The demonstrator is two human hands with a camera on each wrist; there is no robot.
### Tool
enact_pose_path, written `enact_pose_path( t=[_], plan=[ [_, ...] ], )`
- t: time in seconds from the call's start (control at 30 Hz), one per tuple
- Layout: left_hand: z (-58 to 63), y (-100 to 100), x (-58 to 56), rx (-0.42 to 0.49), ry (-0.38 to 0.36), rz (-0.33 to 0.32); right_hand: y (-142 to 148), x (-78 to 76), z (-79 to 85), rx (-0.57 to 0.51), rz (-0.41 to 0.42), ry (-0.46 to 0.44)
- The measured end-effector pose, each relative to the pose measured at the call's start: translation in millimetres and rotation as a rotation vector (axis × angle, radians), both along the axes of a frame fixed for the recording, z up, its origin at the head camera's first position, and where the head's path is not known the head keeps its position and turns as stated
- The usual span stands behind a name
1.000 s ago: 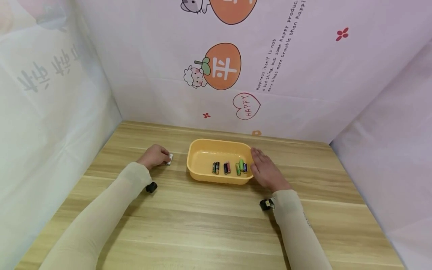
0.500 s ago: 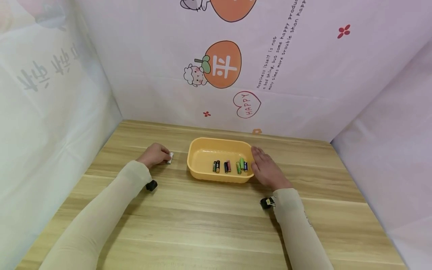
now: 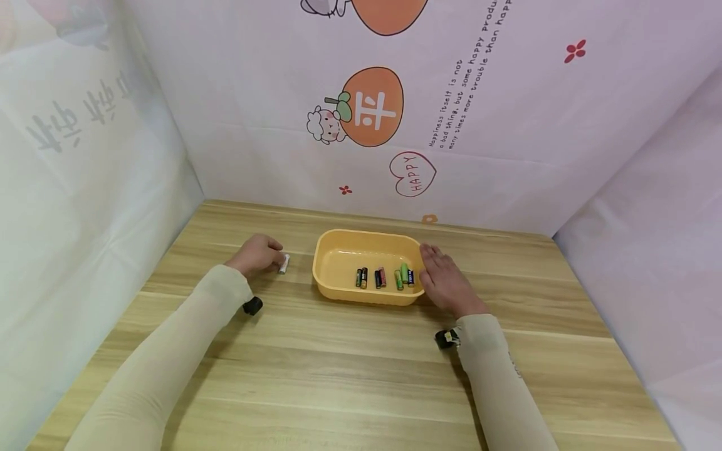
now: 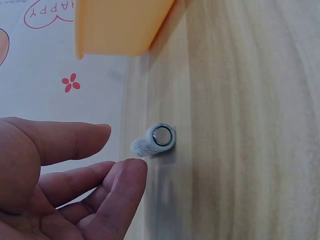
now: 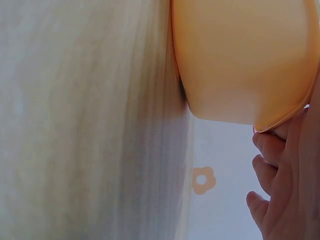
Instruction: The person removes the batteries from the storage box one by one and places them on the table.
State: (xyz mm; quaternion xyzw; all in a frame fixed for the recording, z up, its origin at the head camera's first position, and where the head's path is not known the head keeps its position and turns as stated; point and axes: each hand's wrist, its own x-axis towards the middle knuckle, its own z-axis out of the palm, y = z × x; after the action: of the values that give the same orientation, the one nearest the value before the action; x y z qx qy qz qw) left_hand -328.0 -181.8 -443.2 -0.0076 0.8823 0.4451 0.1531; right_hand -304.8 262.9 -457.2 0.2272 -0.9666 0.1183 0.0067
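Note:
A white battery (image 3: 284, 264) lies on the wooden table, left of the yellow plastic bin (image 3: 344, 293). Just beside it is my left hand (image 3: 256, 255). In the left wrist view, thumb and fingers are spread apart, and the white battery (image 4: 161, 136) rests beyond the fingertips with its flat end facing the camera. My right hand (image 3: 448, 285) lies along the bin's right side, fingers extended and touching the rim. Inside the bin are a dark pair of batteries (image 3: 361, 278), a dark and a pink battery (image 3: 382, 277), and green batteries (image 3: 403, 274) beside a blue battery (image 3: 410, 278).
The wooden tabletop (image 3: 338, 376) extends in front of the bin. A white printed sheet (image 3: 271, 138) hangs behind the table's back edge, and more white sheeting (image 3: 90, 188) encloses the left and right sides. Black wrist cameras (image 3: 253, 306) sit under both sleeves.
My left hand has let go of the white battery and drawn back slightly, leaving it on the table. The right hand stays on the bin's rim.

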Motion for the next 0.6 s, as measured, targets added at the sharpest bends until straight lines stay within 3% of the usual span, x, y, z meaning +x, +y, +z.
enact_pose_path(
  t=[0.17, 0.6],
  plan=[
    [8.2, 3.7, 2.7, -0.028, 0.028, -0.009, 0.2, -0.3, -0.4, 0.002, -0.001, 0.004],
    [28.8, 14.6, 0.5, 0.103, 0.029, -0.028, -0.6, 0.5, 1.2, -0.001, -0.007, -0.006]
  ],
)
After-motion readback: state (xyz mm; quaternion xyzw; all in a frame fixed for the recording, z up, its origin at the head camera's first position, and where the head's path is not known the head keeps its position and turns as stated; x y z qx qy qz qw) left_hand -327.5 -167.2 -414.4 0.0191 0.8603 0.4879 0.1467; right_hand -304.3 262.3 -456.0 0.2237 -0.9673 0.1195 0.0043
